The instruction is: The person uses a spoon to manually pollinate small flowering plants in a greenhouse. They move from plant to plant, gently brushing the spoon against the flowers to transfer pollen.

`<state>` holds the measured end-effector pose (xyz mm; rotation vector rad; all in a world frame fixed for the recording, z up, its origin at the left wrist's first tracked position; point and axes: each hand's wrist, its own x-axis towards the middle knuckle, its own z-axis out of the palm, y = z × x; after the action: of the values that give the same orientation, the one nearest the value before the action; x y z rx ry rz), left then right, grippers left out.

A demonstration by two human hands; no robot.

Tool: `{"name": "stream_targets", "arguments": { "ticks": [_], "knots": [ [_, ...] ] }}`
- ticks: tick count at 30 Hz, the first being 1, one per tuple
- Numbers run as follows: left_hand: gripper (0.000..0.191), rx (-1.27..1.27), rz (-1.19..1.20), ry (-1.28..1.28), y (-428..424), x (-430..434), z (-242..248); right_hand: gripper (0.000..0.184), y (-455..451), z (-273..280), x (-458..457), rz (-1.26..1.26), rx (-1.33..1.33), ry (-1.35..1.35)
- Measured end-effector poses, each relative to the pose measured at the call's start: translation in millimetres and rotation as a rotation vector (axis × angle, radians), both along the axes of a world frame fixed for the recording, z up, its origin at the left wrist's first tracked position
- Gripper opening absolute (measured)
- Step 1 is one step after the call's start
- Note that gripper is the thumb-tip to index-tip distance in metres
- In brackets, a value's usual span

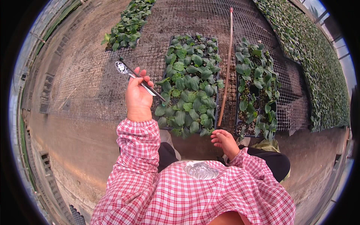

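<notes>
My left hand [139, 94] is raised left of the middle seedling tray, palm up. Its fingers hold a metal spoon [122, 68] and a slim dark rod [154, 91] together, both slanting up to the left. Bright and dark speckles cover the spoon's bowl. Broad-leaved green seedlings [194, 84] fill most of the black cell tray [170, 46] before me. At this tray's near right corner is my right hand [225, 142], its fingers curled beside a leaf [206, 132]. Whether the fingertips pinch that leaf cannot be made out.
A brown stick [227, 67] lies between the middle tray and a sparser seedling tray [256, 90] on the right. Wire mesh [92, 81] forms the bench top. Another seedling tray [128, 28] stands far left; dense seedlings [317, 62] line the right side.
</notes>
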<state>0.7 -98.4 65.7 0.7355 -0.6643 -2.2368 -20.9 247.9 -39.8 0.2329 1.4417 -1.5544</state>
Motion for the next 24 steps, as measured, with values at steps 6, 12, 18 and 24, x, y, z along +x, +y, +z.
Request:
{"name": "stream_targets", "arguments": {
  "ticks": [6,12,18,24],
  "knots": [
    [0.037,0.008,-0.004,0.001,1,-1,1,0.017,1,-1,0,0.001,0.018,-0.007],
    [0.036,0.009,0.0,0.026,-4,0,4,0.017,0,-2,2,0.011,0.028,-0.007],
    [0.033,0.012,0.015,0.025,-8,3,4,0.016,4,-5,4,0.061,0.071,-0.05],
    [0.031,0.017,0.007,0.035,-9,4,5,0.022,9,-17,15,-0.084,-0.062,-0.348]
  ]
}}
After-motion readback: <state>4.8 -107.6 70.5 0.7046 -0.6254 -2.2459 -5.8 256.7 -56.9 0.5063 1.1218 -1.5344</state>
